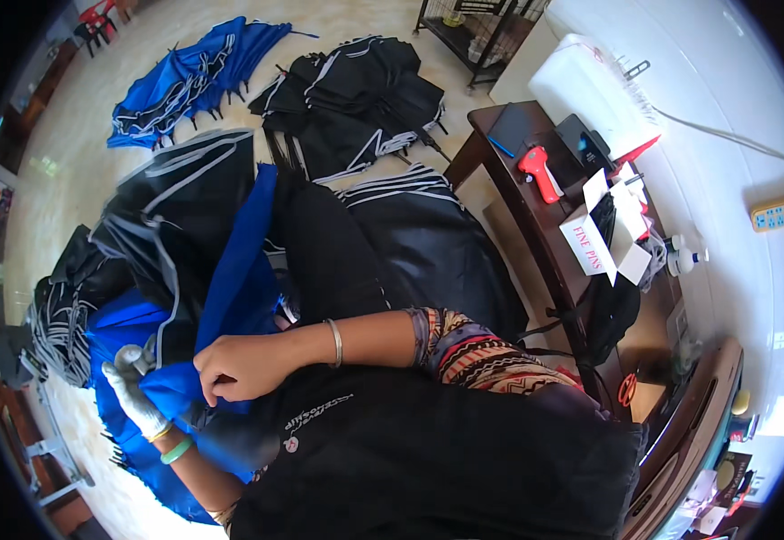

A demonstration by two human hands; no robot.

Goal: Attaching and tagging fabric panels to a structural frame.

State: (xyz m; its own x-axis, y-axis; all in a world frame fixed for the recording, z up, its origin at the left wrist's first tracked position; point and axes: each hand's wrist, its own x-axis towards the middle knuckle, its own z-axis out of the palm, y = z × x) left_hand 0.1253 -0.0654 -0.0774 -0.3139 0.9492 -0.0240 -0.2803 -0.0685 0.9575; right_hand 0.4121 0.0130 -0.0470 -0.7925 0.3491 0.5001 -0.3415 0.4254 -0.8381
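The left hand (135, 393) holds blue cloth (172, 387) beside the apron (464, 450); the right hand (246, 364) curls over it, its grip unclear. That piece looks unfinished; whether umbrellas (198, 85) toward the floor's (144, 58) far edge are done, I cannot tell.

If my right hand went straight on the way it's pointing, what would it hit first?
Probably the blue fabric beside your right hand, then perhaps your gloved left hand; depth is unclear.

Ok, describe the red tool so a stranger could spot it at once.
At right stands a dark table. On it, between a thin blue rod and an open white box, lies the red tool. Its gun-like shape sets it apart.
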